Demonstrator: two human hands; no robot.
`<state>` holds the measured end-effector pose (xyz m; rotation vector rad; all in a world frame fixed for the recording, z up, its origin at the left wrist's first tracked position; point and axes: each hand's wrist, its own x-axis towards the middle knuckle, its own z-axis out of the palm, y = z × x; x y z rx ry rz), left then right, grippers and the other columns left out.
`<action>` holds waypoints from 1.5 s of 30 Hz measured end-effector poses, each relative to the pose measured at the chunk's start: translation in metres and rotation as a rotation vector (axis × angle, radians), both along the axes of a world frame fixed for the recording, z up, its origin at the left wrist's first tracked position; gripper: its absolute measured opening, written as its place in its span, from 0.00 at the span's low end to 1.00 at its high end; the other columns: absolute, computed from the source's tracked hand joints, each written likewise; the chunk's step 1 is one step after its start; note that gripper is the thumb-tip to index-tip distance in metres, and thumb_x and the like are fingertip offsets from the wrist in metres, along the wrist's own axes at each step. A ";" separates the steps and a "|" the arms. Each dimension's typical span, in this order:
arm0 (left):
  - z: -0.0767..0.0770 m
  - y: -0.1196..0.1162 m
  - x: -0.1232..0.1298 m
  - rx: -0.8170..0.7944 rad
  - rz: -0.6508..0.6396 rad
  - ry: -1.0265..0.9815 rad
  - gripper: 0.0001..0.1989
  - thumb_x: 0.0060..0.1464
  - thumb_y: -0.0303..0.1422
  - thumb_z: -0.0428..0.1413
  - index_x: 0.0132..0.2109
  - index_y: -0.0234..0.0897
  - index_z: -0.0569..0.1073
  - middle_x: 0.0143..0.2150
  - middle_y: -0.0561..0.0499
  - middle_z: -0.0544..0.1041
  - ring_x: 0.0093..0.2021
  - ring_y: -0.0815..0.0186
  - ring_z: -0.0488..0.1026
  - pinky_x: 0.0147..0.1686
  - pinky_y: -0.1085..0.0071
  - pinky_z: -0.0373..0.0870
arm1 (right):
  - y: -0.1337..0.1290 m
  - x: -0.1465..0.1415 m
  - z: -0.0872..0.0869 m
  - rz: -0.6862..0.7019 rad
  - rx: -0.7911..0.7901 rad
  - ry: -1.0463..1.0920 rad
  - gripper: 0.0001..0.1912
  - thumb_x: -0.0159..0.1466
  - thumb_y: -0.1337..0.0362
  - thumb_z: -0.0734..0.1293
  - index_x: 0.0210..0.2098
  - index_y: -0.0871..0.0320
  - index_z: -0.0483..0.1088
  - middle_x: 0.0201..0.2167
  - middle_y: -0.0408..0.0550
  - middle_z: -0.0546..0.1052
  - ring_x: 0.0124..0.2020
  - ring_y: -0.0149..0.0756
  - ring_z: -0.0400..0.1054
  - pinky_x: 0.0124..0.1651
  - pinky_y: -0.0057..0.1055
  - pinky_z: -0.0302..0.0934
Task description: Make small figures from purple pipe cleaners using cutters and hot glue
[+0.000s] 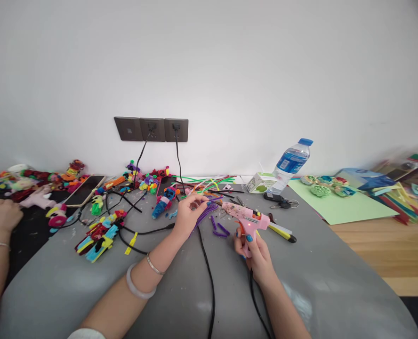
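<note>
We have our right hand (257,258) wrapped around the pink glue gun (245,215), its front near the purple strip (214,199) pinched in our left hand (188,214), any contact hard to see.

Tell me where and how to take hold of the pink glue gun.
Grip the pink glue gun by its handle, probably from below and right, as the right hand does: the handle hangs below the barrel, and the nozzle points left, toward the left hand.
</note>
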<state>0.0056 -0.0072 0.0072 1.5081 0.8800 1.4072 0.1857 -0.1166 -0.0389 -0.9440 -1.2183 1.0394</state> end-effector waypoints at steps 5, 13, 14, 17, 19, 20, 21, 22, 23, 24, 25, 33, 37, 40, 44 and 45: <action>0.000 0.000 -0.001 0.019 0.010 0.022 0.05 0.50 0.32 0.60 0.33 0.35 0.78 0.33 0.49 0.78 0.29 0.69 0.69 0.30 0.73 0.65 | -0.001 0.000 0.001 -0.021 -0.008 -0.024 0.19 0.69 0.47 0.56 0.37 0.56 0.65 0.16 0.37 0.60 0.20 0.30 0.49 0.26 0.31 0.43; 0.000 0.001 -0.003 0.064 0.046 0.088 0.04 0.51 0.30 0.58 0.34 0.36 0.78 0.33 0.51 0.78 0.28 0.70 0.66 0.29 0.74 0.62 | 0.000 -0.004 0.006 -0.105 -0.030 -0.114 0.20 0.68 0.46 0.58 0.35 0.57 0.65 0.17 0.38 0.61 0.20 0.30 0.51 0.26 0.31 0.45; 0.000 0.001 -0.003 0.064 0.051 0.088 0.04 0.51 0.29 0.58 0.33 0.36 0.78 0.32 0.51 0.78 0.28 0.70 0.66 0.29 0.74 0.62 | -0.001 -0.005 0.007 -0.134 -0.041 -0.121 0.21 0.67 0.45 0.58 0.35 0.57 0.65 0.17 0.38 0.61 0.20 0.30 0.51 0.26 0.31 0.45; 0.001 0.002 -0.003 0.041 0.057 0.060 0.04 0.51 0.31 0.59 0.33 0.35 0.78 0.32 0.51 0.77 0.27 0.71 0.65 0.28 0.74 0.61 | -0.008 -0.008 0.014 -0.216 -0.072 -0.059 0.23 0.65 0.43 0.60 0.36 0.57 0.67 0.16 0.38 0.61 0.19 0.30 0.51 0.25 0.30 0.45; 0.002 0.002 -0.003 0.009 0.047 0.030 0.05 0.51 0.31 0.59 0.33 0.35 0.78 0.32 0.51 0.77 0.26 0.71 0.65 0.27 0.74 0.61 | -0.015 -0.008 0.020 -0.258 -0.078 0.062 0.22 0.65 0.43 0.60 0.34 0.57 0.67 0.16 0.38 0.61 0.19 0.30 0.50 0.26 0.31 0.46; 0.001 0.002 -0.003 -0.010 0.040 0.016 0.05 0.50 0.32 0.59 0.33 0.35 0.78 0.31 0.51 0.77 0.26 0.71 0.65 0.27 0.75 0.61 | -0.018 -0.006 0.024 -0.281 -0.076 0.136 0.22 0.64 0.43 0.61 0.31 0.56 0.67 0.15 0.37 0.60 0.20 0.31 0.50 0.26 0.31 0.48; 0.001 0.002 -0.002 -0.028 0.034 0.003 0.05 0.50 0.32 0.59 0.33 0.35 0.78 0.31 0.51 0.77 0.26 0.71 0.65 0.26 0.75 0.61 | -0.022 -0.003 0.028 -0.307 -0.069 0.209 0.22 0.64 0.44 0.61 0.26 0.56 0.65 0.14 0.37 0.58 0.20 0.31 0.50 0.28 0.32 0.51; 0.001 0.002 -0.002 -0.045 0.029 -0.008 0.06 0.50 0.32 0.59 0.33 0.35 0.79 0.30 0.51 0.77 0.25 0.71 0.65 0.26 0.75 0.61 | -0.025 0.002 0.033 -0.335 -0.061 0.279 0.23 0.64 0.45 0.62 0.22 0.55 0.62 0.14 0.37 0.57 0.20 0.31 0.50 0.28 0.33 0.53; 0.001 0.002 -0.002 -0.058 0.026 -0.017 0.06 0.50 0.33 0.60 0.33 0.35 0.79 0.30 0.51 0.77 0.26 0.71 0.65 0.27 0.75 0.61 | -0.028 0.008 0.038 -0.363 -0.050 0.344 0.25 0.63 0.45 0.63 0.19 0.55 0.58 0.13 0.37 0.56 0.20 0.30 0.50 0.28 0.32 0.54; 0.001 0.002 -0.001 -0.069 0.023 -0.023 0.07 0.50 0.33 0.60 0.34 0.34 0.79 0.30 0.51 0.77 0.26 0.71 0.65 0.27 0.75 0.61 | -0.031 0.016 0.043 -0.399 -0.043 0.408 0.25 0.63 0.47 0.64 0.18 0.55 0.56 0.14 0.37 0.55 0.20 0.30 0.50 0.27 0.31 0.54; 0.001 0.001 -0.001 -0.076 0.021 -0.027 0.07 0.50 0.34 0.60 0.34 0.34 0.79 0.30 0.51 0.77 0.26 0.71 0.65 0.27 0.75 0.62 | -0.033 0.026 0.047 -0.459 -0.039 0.479 0.23 0.62 0.50 0.66 0.19 0.55 0.56 0.14 0.36 0.55 0.19 0.29 0.49 0.25 0.30 0.53; 0.004 -0.001 0.001 -0.077 0.002 -0.016 0.08 0.48 0.35 0.61 0.33 0.34 0.80 0.30 0.49 0.78 0.27 0.69 0.68 0.28 0.73 0.65 | -0.047 0.120 0.041 -0.720 -0.339 0.603 0.06 0.51 0.62 0.69 0.27 0.56 0.69 0.22 0.41 0.65 0.17 0.25 0.52 0.16 0.25 0.51; 0.004 -0.001 0.000 -0.073 -0.007 0.001 0.08 0.48 0.35 0.61 0.32 0.34 0.80 0.30 0.49 0.78 0.27 0.68 0.69 0.28 0.73 0.65 | -0.057 0.133 0.033 -0.594 -0.418 0.546 0.09 0.52 0.58 0.70 0.28 0.57 0.71 0.19 0.40 0.62 0.15 0.24 0.53 0.15 0.23 0.50; 0.004 -0.001 0.000 -0.072 -0.013 0.011 0.08 0.48 0.35 0.62 0.32 0.34 0.80 0.30 0.48 0.78 0.27 0.68 0.69 0.27 0.73 0.65 | -0.060 0.132 0.032 -0.532 -0.415 0.474 0.11 0.55 0.54 0.69 0.26 0.55 0.70 0.13 0.34 0.53 0.12 0.24 0.45 0.12 0.23 0.45; 0.003 -0.002 -0.001 -0.065 -0.016 0.037 0.08 0.49 0.35 0.61 0.32 0.34 0.79 0.31 0.48 0.78 0.28 0.68 0.69 0.28 0.73 0.65 | -0.059 0.129 0.036 -0.540 -0.441 0.436 0.15 0.57 0.51 0.67 0.23 0.54 0.65 0.11 0.33 0.52 0.10 0.24 0.42 0.12 0.23 0.44; 0.003 -0.002 -0.001 -0.061 -0.021 0.043 0.08 0.49 0.35 0.61 0.32 0.34 0.79 0.31 0.48 0.78 0.28 0.67 0.69 0.28 0.73 0.65 | -0.058 0.129 0.037 -0.530 -0.467 0.420 0.16 0.57 0.50 0.67 0.23 0.54 0.64 0.12 0.33 0.52 0.10 0.23 0.42 0.12 0.23 0.44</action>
